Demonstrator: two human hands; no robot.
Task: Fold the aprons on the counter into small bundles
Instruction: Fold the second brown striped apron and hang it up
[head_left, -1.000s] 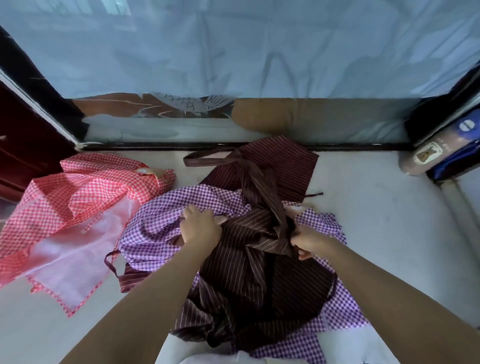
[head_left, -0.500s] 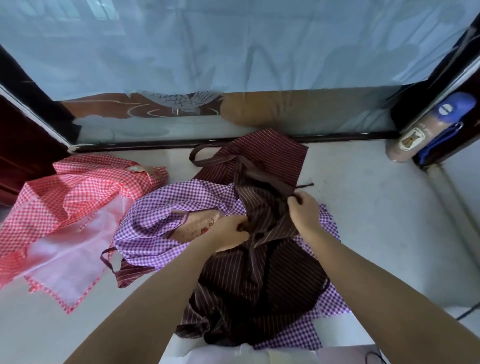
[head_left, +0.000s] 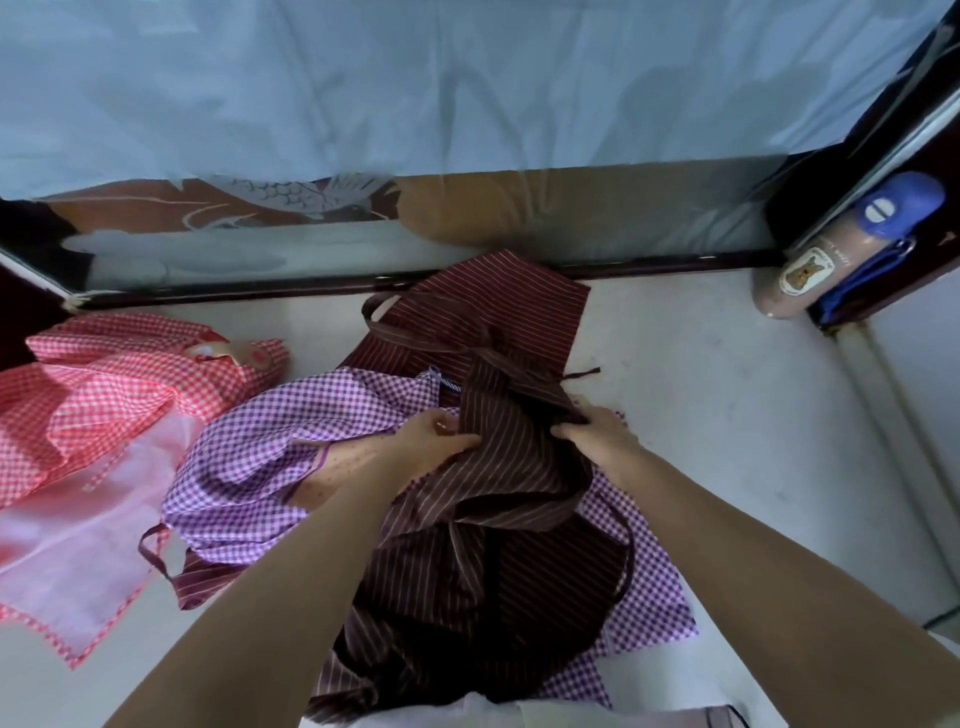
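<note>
A dark maroon striped apron lies crumpled in the middle of the white counter, its bib and straps reaching back to the window frame. Under it is a purple checked apron. My left hand grips the striped cloth at its left edge. My right hand pinches a fold of the same apron on the right, fingers curled into the cloth. A red checked apron with a pale pink lining lies spread at the left.
A window with a pale blue curtain closes the back of the counter. A brown bottle with a blue cap lies in the right corner beside a dark frame. The counter's right side has a raised edge.
Both hands shifted along the striped apron: the left moved right from the purple cloth onto the striped fabric, and the right regripped a fold higher up. The striped cloth is bunched up between them.
</note>
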